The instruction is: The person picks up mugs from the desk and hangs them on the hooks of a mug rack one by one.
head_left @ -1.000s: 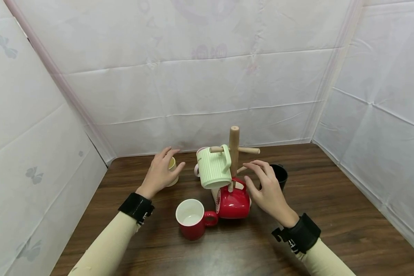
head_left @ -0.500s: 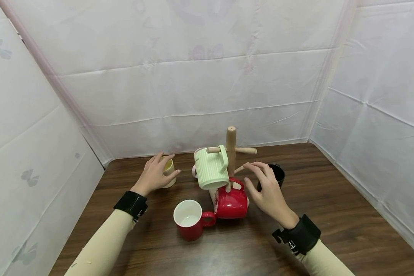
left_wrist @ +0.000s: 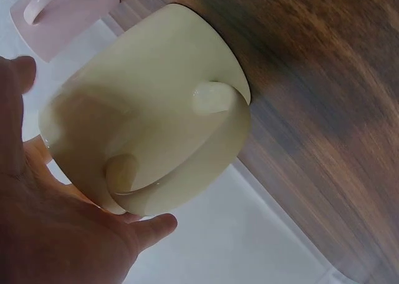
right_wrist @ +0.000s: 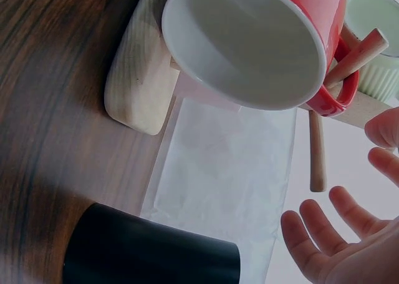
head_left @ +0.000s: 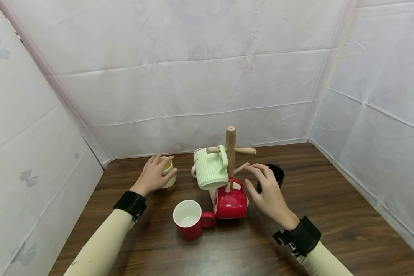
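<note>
My left hand (head_left: 152, 177) reaches over a pale yellow mug (head_left: 170, 180) that stands upright at the back left of the table. In the left wrist view, the fingers lie along the rim of that yellow mug (left_wrist: 149, 103), while the thumb stands apart from it. Its handle faces the wrist camera. My right hand (head_left: 269, 193) hovers beside a wooden mug tree (head_left: 230, 145), fingers spread and loosely bent, holding nothing. Behind that hand stands a black mug (head_left: 277, 174), partly hidden. A red mug (right_wrist: 249, 40) hangs by its handle on a low peg.
A light green ribbed mug (head_left: 212, 168) hangs from an upper peg, and a pink mug (left_wrist: 65, 15) hangs behind it. Another red mug (head_left: 189, 230), white inside, stands upright in front of the tree. White sheeting (head_left: 193, 96) walls the back and sides of the table.
My left hand has moved slightly left and down, closer round the yellow mug. The right hand has barely moved. The view has shifted slightly.
</note>
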Demonstrator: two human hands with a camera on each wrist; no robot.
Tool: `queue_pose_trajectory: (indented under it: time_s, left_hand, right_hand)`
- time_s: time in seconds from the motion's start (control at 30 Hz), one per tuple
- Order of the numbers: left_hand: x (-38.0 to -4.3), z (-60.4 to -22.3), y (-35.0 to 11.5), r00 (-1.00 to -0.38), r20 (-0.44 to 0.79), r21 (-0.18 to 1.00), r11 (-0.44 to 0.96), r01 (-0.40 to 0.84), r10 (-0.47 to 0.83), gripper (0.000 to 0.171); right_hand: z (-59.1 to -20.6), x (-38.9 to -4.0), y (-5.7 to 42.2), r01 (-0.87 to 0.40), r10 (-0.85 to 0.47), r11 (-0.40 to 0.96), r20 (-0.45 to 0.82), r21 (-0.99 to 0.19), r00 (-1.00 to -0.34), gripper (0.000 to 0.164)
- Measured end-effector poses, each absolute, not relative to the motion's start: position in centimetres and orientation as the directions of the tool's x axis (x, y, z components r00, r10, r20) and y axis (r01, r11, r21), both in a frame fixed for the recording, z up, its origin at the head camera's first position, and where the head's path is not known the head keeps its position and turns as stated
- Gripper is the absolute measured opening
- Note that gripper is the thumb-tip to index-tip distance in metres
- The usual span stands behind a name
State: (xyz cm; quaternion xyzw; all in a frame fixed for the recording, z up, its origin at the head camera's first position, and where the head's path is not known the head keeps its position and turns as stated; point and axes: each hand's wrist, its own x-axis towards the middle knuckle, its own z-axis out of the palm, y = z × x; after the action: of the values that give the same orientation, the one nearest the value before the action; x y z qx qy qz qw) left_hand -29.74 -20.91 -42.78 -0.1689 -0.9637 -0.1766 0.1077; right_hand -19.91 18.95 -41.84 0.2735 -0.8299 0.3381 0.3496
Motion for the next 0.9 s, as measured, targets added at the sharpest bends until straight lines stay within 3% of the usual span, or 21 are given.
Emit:
queue_pose_trajectory:
  time_s: [0.33,0.9]
  left_hand:
    - [-29.82,-42.88,-20.97,-0.921,0.253,0.323,0.871,0.369,0.296,0.053]
    - [-30.08,-43.07,-20.94,-0.914,0.289,0.313,0.874,0.372,0.285,0.054]
  right_hand:
    - [-42.08,-19.83,18.99,-0.691,-0.224,0.615,0.755,-0.381,-0.616,0.043]
    - [-42.35,-19.69,19.03,-0.682,-0.224,0.613,0.74,-0.398,-0.634,0.041]
